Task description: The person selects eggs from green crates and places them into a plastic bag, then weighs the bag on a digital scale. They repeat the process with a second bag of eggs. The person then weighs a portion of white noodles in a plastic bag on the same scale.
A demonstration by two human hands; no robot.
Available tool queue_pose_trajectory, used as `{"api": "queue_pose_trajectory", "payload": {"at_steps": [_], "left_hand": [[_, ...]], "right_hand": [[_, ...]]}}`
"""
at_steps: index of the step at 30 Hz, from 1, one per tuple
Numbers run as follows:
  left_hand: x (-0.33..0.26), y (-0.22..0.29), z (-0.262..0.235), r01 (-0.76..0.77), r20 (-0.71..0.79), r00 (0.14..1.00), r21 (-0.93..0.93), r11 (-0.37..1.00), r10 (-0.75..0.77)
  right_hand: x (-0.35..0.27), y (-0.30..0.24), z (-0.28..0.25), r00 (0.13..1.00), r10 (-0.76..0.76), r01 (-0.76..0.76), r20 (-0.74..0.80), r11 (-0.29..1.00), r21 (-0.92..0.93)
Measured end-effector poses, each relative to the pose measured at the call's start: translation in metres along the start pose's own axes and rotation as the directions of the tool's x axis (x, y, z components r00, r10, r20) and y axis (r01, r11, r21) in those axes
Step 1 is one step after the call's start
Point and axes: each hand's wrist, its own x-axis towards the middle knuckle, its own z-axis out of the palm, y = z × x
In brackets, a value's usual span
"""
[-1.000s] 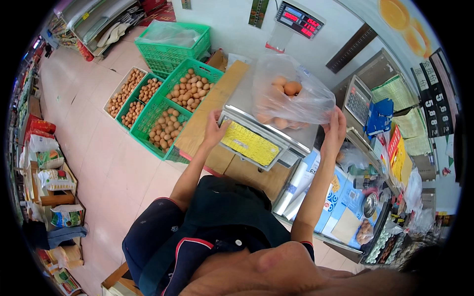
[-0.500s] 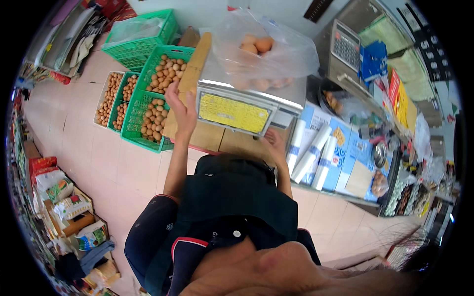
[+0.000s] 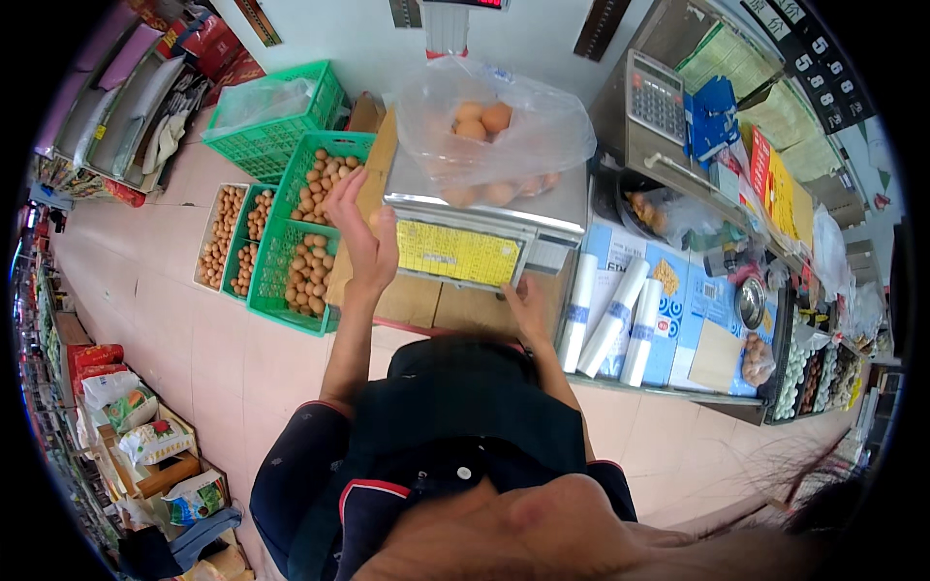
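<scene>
A clear plastic bag of brown eggs (image 3: 489, 136) rests on the steel pan of a weighing scale (image 3: 475, 228) with a yellow key panel. My left hand (image 3: 360, 235) is raised at the scale's left edge, fingers spread, holding nothing. My right hand (image 3: 528, 308) rests against the wooden counter below the scale's front right corner, fingers loosely apart and empty.
Green crates of eggs (image 3: 305, 232) and a cardboard egg tray (image 3: 221, 232) stand on the floor at left. Rolls of plastic bags (image 3: 610, 315) lie right of the scale. A second scale (image 3: 654, 107) and cluttered goods fill the right counter. Shelves line the far left.
The bag of eggs was held up in my right hand, then set on the scale. My right hand dropped to the counter front; my left hand stays by the scale's left side.
</scene>
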Motion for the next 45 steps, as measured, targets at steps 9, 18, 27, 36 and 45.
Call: {"api": "queue_pose_trajectory", "payload": {"at_steps": [9, 18, 27, 36, 45], "left_hand": [[0.064, 0.037, -0.014, -0.298, -0.044, 0.952, 0.108, 0.949, 0.304], [0.105, 0.078, 0.000, -0.540, 0.247, 0.824, 0.069, 0.839, 0.510], [0.122, 0.065, 0.048, -0.607, 0.788, 0.570, 0.212, 0.766, 0.234], [0.134, 0.057, 0.019, -0.462, 0.608, 0.758, 0.243, 0.853, 0.237], [0.125, 0.053, 0.010, -0.519, 0.504, 0.781, 0.194, 0.833, 0.369]], "right_hand": [[0.008, 0.045, -0.018, 0.979, 0.203, -0.180, -0.001, 0.872, 0.456], [0.026, 0.016, -0.033, 0.884, 0.465, -0.341, 0.046, 0.576, 0.743], [0.076, 0.015, -0.004, 0.820, 0.505, -0.176, -0.268, 0.670, 0.722], [0.051, 0.016, -0.008, 0.886, 0.401, -0.139, -0.231, 0.707, 0.693], [0.074, -0.109, -0.027, 0.994, -0.002, 0.080, -0.105, 0.667, 0.741]]}}
